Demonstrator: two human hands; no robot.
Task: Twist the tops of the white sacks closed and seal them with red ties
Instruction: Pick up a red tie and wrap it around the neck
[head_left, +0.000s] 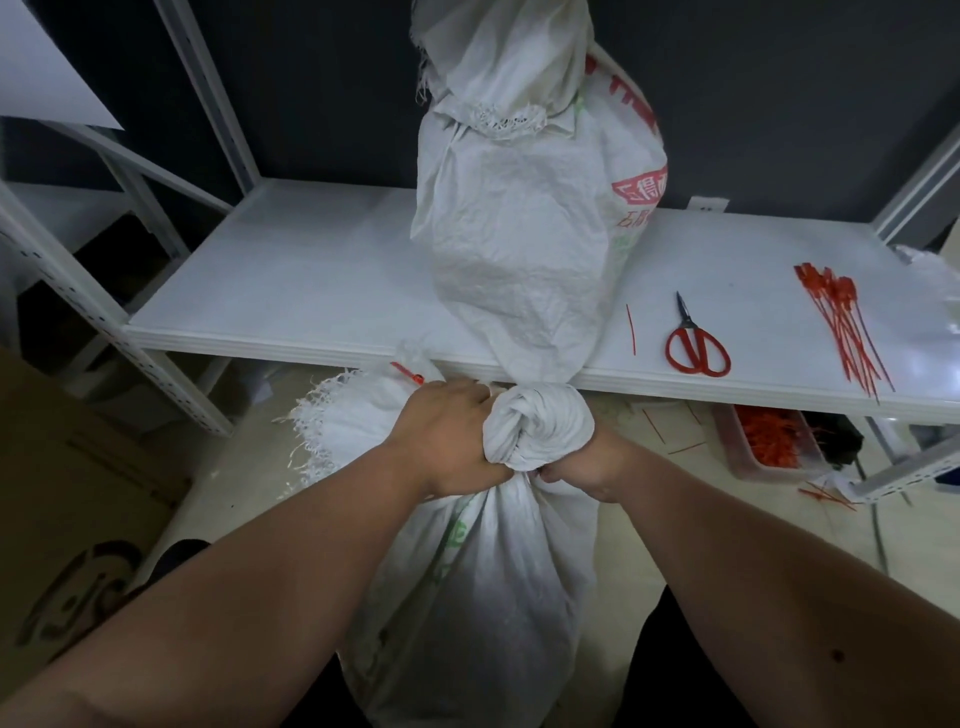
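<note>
While the sack (488, 561) between the person's knees is being wrung shut, no tie is on its neck yet. Head view: left hand (449, 436) and right hand (582, 462) are both gripping the twisted top (537, 423), one on each side. Red ties (844, 325) are lying on the shelf (311, 291), well apart to the right. A neighbouring sack (358, 410) is already wearing one.

Your sack (483, 561) of matt, crinkled woven plastic with frayed edges, smooth white shelf (291, 280), your glossy red-handled metal scissors (696, 343)
</note>
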